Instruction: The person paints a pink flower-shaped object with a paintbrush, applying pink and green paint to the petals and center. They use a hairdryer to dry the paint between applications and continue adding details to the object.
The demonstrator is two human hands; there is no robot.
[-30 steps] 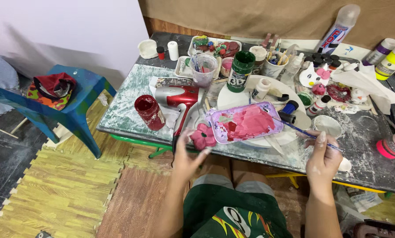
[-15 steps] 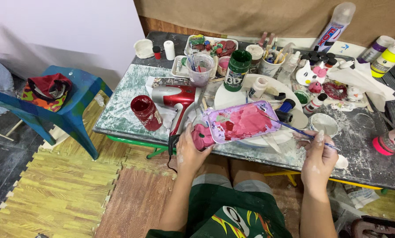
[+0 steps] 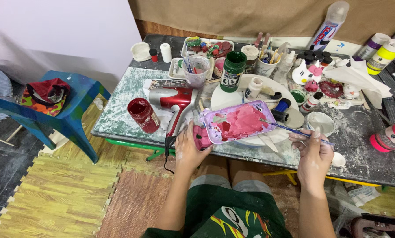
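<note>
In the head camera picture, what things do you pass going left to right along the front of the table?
Blue chair → dark red jar → red hair dryer → left hand → purple paint tray → right hand with thin brush → pink-capped bottle.

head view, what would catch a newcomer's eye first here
The lilac tray smeared with pink and red paint stands out at the table's near edge, its left end held by the left hand. The right hand holds a thin brush whose tip reaches into the paint. Left of the tray lie a red and silver hair dryer and a dark red jar.
</note>
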